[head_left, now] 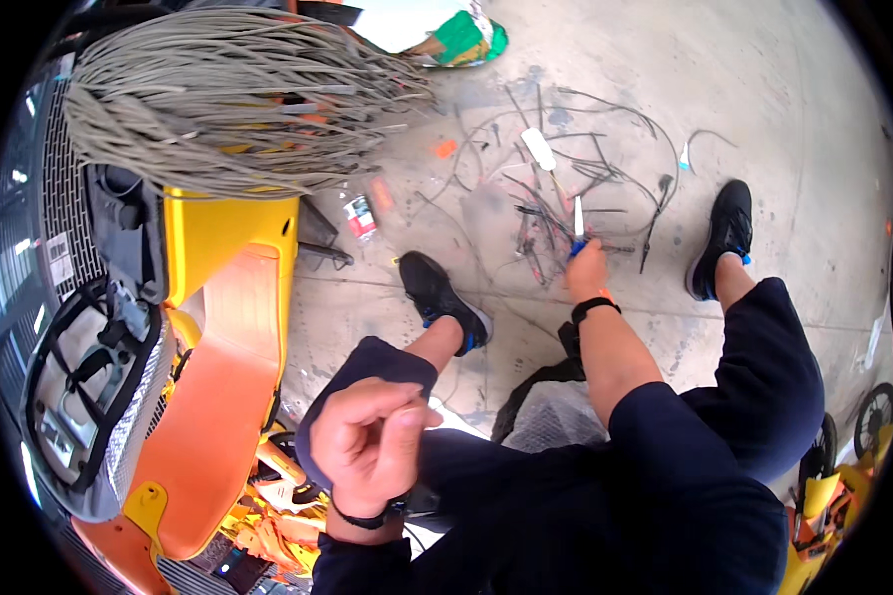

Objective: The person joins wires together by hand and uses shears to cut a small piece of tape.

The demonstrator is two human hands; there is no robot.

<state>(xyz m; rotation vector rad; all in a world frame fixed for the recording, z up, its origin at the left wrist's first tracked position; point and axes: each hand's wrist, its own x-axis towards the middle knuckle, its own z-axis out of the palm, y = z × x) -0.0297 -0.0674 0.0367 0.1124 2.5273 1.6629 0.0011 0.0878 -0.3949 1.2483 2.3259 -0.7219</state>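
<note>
My right hand (587,274) is closed around a blue-handled knife (578,220), its pale blade pointing away from me over the floor. Beneath and around the blade lies a loose heap of dark cable scraps (541,223). Nearer to me, my left hand (370,438) is raised above my left knee, its fingers curled in and the thumb close to the index finger. Whatever may be inside its grip is hidden. At the far left, a large bundle of grey cables (238,104) is draped over a yellow and orange seat (223,367).
A plastic bottle (358,216) lies beside the seat's leg. A white piece (539,149) and thin wires (630,114) are scattered ahead. My shoes (437,297) flank the scraps. Clear plastic wrap (556,415) sits between my legs, and a bag (94,387) at the left.
</note>
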